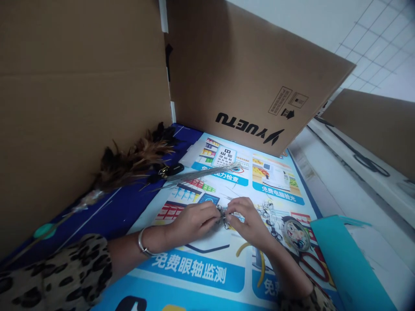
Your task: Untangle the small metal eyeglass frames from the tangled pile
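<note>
Over the printed poster sheet (223, 242), my left hand (196, 220) and my right hand (248, 222) meet with fingertips pinched together. Between them is a small dark, wiry piece (222, 216); its exact kind is too small to make out, and the fingers partly cover it. Both hands appear closed on it. Just right of my right hand lies a scatter of small black loops (272, 220). Beyond my hands rests a bundle of thin metal wires (207, 172). Two yellow strips (261, 270) lie close to my right wrist.
A round tin or dish (295, 233) and red-handled scissors (314, 266) lie at right, beside a teal box (350, 268). Brown feathers (136, 157) run along the left. Cardboard panels (246, 73) wall off the back and left. A dark cord (369, 164) lies on the ledge at right.
</note>
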Motion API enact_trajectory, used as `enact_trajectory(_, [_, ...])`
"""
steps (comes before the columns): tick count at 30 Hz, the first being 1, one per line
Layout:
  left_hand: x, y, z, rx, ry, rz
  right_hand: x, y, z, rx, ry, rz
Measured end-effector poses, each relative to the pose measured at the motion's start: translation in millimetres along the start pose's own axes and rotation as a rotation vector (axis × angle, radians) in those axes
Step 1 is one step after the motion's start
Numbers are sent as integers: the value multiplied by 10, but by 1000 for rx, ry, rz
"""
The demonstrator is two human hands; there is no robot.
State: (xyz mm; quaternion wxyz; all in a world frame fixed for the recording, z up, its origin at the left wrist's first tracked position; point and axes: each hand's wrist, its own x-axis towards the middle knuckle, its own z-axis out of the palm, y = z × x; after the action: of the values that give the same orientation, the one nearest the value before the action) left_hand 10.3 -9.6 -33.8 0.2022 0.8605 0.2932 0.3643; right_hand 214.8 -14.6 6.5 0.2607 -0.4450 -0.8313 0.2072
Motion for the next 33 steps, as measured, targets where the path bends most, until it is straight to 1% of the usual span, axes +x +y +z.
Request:
enact_trajectory(8, [-16,-18,6,35,26,25,-101,62,17,122,32,66])
enact_trajectory(13, [6,-1,-8,33,76,71,-132,44,75,173,61,94])
enact_trajectory(15, [11,-1,-8,31,80,77,-137,23,95,181,69,90])
enact_trajectory(20, [5,-18,5,60,41,54,-128,-40,104,180,89,71])
enact_trajectory(26, [13,14,-13,64,77,72,-125,-52,97,157,100,76])
enact_trajectory(33, [-8,19,-6,101,24,-37,-141,-26,130,172,114,79])
